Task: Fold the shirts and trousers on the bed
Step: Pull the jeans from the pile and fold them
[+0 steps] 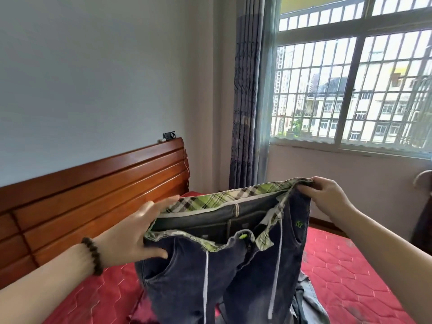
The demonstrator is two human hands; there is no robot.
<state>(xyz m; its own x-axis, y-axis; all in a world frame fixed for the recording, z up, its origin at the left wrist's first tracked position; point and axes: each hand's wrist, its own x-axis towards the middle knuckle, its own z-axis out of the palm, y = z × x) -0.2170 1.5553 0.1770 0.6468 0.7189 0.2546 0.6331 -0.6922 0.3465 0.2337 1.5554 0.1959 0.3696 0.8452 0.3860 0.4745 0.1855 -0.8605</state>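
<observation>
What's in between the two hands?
In the head view, the open waistband of the dark jeans stretches from the left hand to the right hand, showing green plaid lining.

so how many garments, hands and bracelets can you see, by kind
jeans: 1, held up by the waistband
other garment: 1, grey, lying on the bed behind the jeans, kind unclear
hands: 2, left hand and right hand
bracelet: 1, on the left wrist
total: 5

You are looking at small green embroidered letters (299, 224), seemingly "NT", showing on the dark blue denim trousers (233, 265) with green plaid waistband lining.
</observation>
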